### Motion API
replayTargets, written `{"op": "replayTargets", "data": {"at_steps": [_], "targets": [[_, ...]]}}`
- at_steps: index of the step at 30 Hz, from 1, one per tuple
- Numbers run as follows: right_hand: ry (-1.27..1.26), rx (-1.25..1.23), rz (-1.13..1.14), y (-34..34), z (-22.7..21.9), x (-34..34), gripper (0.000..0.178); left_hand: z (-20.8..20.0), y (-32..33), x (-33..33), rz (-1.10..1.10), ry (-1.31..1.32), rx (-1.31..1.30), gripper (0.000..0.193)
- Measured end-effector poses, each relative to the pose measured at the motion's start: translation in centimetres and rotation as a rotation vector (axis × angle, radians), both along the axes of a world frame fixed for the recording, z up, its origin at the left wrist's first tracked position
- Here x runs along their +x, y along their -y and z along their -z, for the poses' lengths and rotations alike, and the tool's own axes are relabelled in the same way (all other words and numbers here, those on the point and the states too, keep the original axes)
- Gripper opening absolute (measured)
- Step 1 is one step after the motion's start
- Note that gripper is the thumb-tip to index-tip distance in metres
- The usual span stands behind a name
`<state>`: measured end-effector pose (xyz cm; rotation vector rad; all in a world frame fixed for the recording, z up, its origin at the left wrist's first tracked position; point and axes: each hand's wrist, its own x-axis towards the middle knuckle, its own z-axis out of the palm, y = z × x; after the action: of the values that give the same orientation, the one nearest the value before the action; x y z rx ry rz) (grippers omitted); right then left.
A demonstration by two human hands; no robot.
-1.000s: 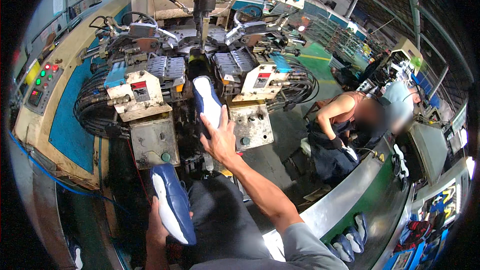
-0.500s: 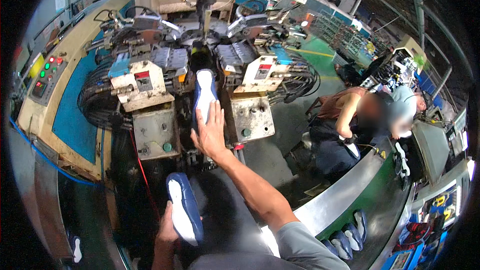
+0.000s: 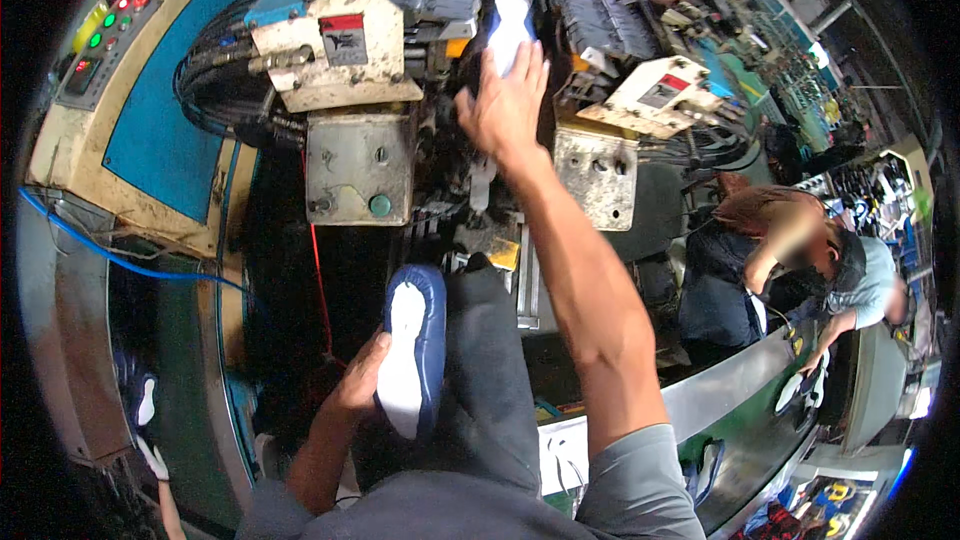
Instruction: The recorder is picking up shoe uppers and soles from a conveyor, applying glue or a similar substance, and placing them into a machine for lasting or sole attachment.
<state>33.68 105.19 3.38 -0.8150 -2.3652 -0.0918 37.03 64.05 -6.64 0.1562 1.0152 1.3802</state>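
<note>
My left hand (image 3: 358, 377) grips a dark-blue shoe upper (image 3: 430, 355) by its side, over my lap. Its white insole faces up and the toe points away from me. My right hand (image 3: 505, 112), arm stretched forward, lies with fingers extended on the white underside of a second blue shoe upper (image 3: 512, 20). That one sits toe-first between the clamp blocks of a machine; the palm hides its near end. White metal housings, the left one (image 3: 340, 45) and the right one (image 3: 650, 95), flank it.
A control panel (image 3: 100, 50) with lit buttons stands at the left. Grey plates, such as the left plate (image 3: 358, 170), jut toward me. Two co-workers sit at the right beside a green conveyor (image 3: 745, 420) carrying shoes. A gloved hand (image 3: 152, 460) reaches in at lower left.
The view has shifted down and left, so the machine appears higher and further right. My right hand stays on the clamped shoe, my left on its shoe. A gloved hand has appeared at lower left.
</note>
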Motion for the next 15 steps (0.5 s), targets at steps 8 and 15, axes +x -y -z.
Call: {"op": "replayTargets", "data": {"at_steps": [8,15], "targets": [[-0.107,0.120,-0.033,-2.5,-1.8,-2.0,0.077,-1.1,-5.4,-2.0,0.043,-0.367,0.021,0.063],[0.015,0.171,-0.010,-2.4,-4.6,-1.4,0.066,-2.9,-7.9,-0.7,-0.046,-0.566,0.065,0.067]]}}
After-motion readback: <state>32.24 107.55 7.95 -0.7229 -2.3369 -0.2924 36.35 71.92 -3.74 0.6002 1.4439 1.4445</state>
